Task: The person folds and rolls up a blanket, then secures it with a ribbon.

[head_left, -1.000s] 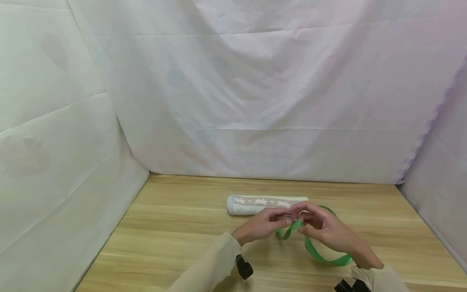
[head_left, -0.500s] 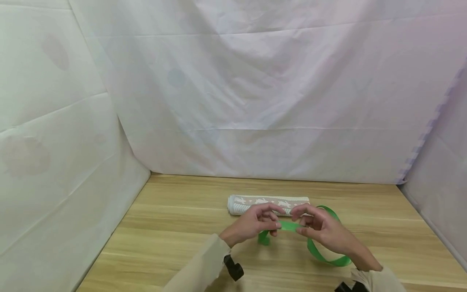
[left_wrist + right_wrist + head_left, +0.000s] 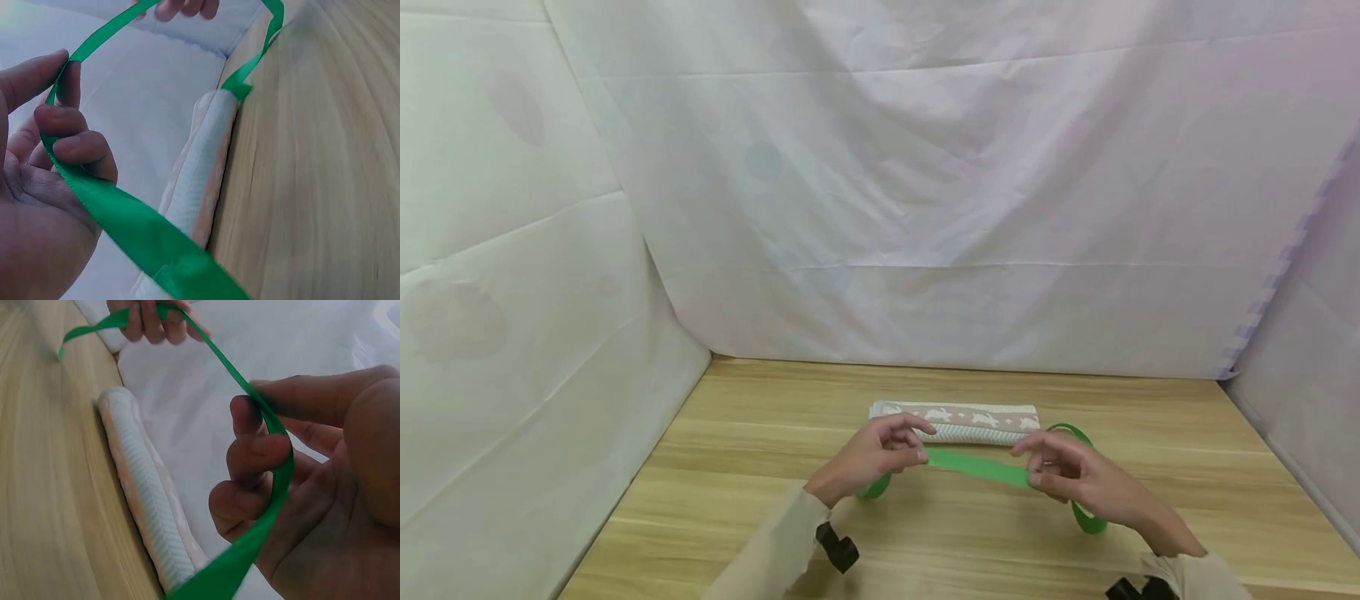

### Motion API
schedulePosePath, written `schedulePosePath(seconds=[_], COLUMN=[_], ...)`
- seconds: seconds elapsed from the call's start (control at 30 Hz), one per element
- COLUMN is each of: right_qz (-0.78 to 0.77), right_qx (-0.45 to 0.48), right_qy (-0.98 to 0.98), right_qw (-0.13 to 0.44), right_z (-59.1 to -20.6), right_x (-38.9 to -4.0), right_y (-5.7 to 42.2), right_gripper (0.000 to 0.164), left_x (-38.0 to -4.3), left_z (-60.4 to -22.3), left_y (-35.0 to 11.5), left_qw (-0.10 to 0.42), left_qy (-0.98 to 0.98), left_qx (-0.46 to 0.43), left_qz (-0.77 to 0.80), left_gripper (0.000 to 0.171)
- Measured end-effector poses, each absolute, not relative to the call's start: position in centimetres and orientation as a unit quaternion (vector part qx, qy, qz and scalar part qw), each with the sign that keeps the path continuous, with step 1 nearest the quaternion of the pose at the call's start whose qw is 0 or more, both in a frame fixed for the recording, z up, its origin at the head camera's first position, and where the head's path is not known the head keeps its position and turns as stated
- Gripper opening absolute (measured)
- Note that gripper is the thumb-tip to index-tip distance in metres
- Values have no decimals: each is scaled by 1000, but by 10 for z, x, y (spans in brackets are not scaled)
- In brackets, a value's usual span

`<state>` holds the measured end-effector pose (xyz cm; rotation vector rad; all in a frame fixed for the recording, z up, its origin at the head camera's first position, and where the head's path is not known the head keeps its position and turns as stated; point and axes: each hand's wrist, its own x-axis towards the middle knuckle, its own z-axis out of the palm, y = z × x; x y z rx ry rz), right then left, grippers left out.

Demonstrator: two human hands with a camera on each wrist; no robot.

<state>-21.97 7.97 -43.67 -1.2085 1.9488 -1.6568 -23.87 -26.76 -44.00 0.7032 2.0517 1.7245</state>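
A green satin ribbon (image 3: 973,467) spans the space between both hands, just in front of a rolled towel (image 3: 977,423) with a white rabbit pattern. My left hand (image 3: 872,454) pinches it between thumb and index finger, and a tail of ribbon hangs below that hand. On the other side my right hand (image 3: 1082,479) pinches the ribbon too, its loose length looping down to the tabletop. In the left wrist view the ribbon (image 3: 144,231) runs through the palm behind curled fingers. The right wrist view has the ribbon (image 3: 278,469) passing the fingers likewise.
The wood-grain tabletop (image 3: 760,467) stretches out around the hands. White cloth (image 3: 925,208) hangs behind it, with another cloth wall (image 3: 512,375) at the left and one at the right. The rolled towel lies crosswise behind the hands.
My left hand has slid leftward, away from the right hand, drawing a straight length of ribbon between them. The right hand has shifted slightly right. The towel has stayed put.
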Motion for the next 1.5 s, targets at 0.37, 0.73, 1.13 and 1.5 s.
schedulePosePath(seconds=[0.37, 0.73, 1.13, 1.5], right_qz=[-579, -508, -443, -470], right_qx=[-438, -345, -306, -278], right_qy=[644, 767, 835, 825], right_qw=[243, 188, 114, 148], right_z=[-446, -446, -459, -463], right_x=[-228, -229, -232, -234], right_y=[116, 158, 190, 204], right_gripper=[36, 30, 26, 23], left_x=[-241, -242, -244, -244], left_z=[-433, -434, -437, -451], left_y=[-319, -354, -378, -394], left_qw=[154, 127, 120, 160], left_qy=[759, 795, 810, 828], left_qx=[201, 162, 136, 172], left_qz=[600, 570, 558, 509], left_gripper=[37, 39, 38, 47])
